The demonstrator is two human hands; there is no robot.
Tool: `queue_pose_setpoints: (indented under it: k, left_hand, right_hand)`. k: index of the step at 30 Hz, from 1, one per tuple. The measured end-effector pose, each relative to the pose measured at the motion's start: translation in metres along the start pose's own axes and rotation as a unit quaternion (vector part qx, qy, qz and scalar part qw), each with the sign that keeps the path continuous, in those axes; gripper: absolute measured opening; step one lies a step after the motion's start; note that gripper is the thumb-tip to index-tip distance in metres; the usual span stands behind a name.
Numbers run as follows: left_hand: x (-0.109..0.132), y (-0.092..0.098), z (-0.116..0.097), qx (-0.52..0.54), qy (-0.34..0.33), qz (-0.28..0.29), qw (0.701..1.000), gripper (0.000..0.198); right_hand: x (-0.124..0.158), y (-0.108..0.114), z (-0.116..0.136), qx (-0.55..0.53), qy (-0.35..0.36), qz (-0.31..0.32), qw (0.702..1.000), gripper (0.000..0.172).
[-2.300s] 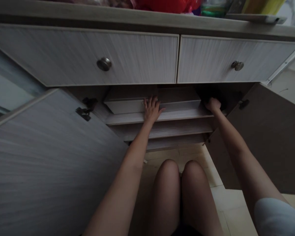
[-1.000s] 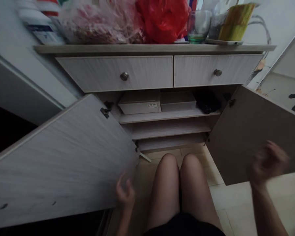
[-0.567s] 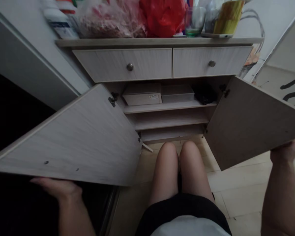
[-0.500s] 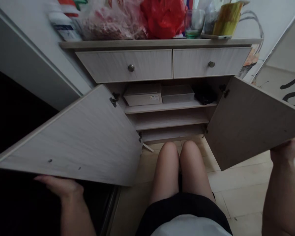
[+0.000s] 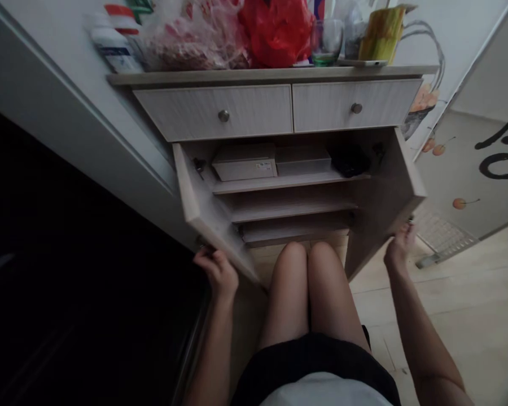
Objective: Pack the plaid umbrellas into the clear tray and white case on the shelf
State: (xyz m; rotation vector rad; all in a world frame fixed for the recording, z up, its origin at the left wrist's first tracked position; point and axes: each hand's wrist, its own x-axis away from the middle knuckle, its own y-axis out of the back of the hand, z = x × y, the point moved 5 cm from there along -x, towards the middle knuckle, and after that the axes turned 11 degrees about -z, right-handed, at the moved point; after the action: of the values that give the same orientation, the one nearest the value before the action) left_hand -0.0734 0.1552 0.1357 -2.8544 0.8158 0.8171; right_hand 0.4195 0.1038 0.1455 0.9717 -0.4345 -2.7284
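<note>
My left hand is closed at the knob on the outer face of the left cabinet door. On the other side, my right hand has its fingers closed at the knob of the right cabinet door. Both doors stand partly swung out, one on each side of my knees. Between them the shelves of the pale wood-grain cabinet show. A light box, a translucent flat box and a dark bundle lie on the upper shelf.
Two drawers sit above the doors. Plastic bags, white bottles, a glass and a yellow container crowd the cabinet top. A dark area borders the left; a panel with painted cherries stands at the right.
Both doors have swung inward from wide apart. My hands have come closer together with them, moving from the doors' lower edges to the knobs.
</note>
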Motion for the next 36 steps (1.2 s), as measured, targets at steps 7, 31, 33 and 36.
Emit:
queue_pose_setpoints:
  k: [7, 31, 33, 36]
  left_hand:
    - [0.031, -0.107, -0.044, -0.073, -0.132, 0.154, 0.976, 0.03]
    - [0.027, -0.297, -0.096, -0.202, -0.152, 0.272, 0.928, 0.034]
    - [0.026, -0.302, -0.097, -0.2, -0.148, 0.274, 0.929, 0.035]
    - [0.024, -0.307, -0.097, -0.198, -0.146, 0.273, 0.93, 0.035]
  right_hand:
    - [0.028, -0.073, 0.092, -0.141, 0.121, 0.172, 0.967, 0.034]
    - [0.019, -0.243, 0.195, -0.015, 0.141, 0.259, 0.955, 0.039]
    - [0.017, -0.247, 0.196, -0.007, 0.14, 0.262, 0.955, 0.04]
    - [0.015, -0.251, 0.198, 0.018, 0.142, 0.27, 0.952, 0.041]
